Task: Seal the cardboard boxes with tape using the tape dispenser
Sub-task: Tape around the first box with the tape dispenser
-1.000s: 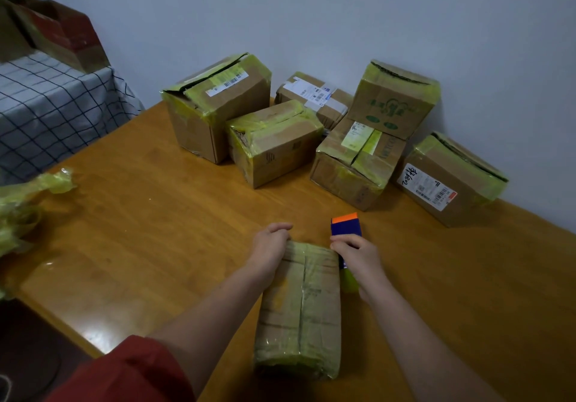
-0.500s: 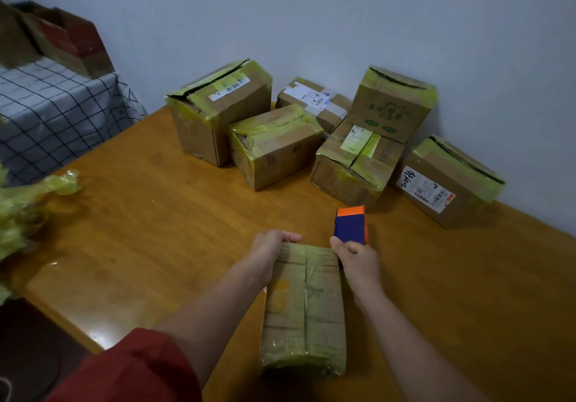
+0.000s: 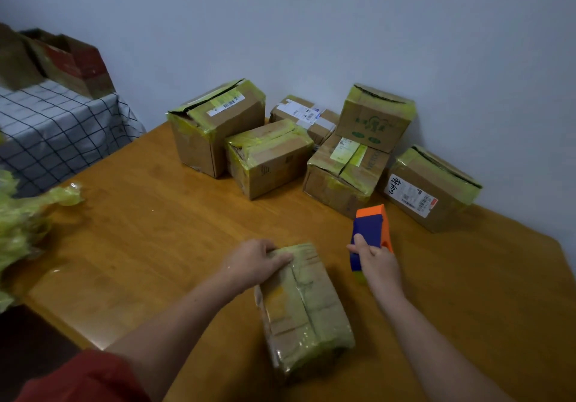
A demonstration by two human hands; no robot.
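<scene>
A small cardboard box (image 3: 307, 308) wrapped in yellow-green tape lies on the wooden table (image 3: 140, 230) in front of me. My left hand (image 3: 255, 262) grips the box's far left corner, fingers curled over its top edge. To the right of the box, my right hand (image 3: 377, 259) grips the blue and orange tape dispenser (image 3: 369, 230), held upright and clear of the box. A bit of yellow-green tape shows under the dispenser.
Several taped cardboard boxes (image 3: 268, 156) stand in a cluster along the wall at the back. A heap of crumpled yellow-green tape (image 3: 21, 223) lies at the table's left edge. A checked cloth (image 3: 56, 130) with an open box (image 3: 71, 61) on it is at far left.
My right hand has carried the dispenser away from the box's far end, to the right. My left hand's fingers have slid further onto the box top, and the box has turned slightly.
</scene>
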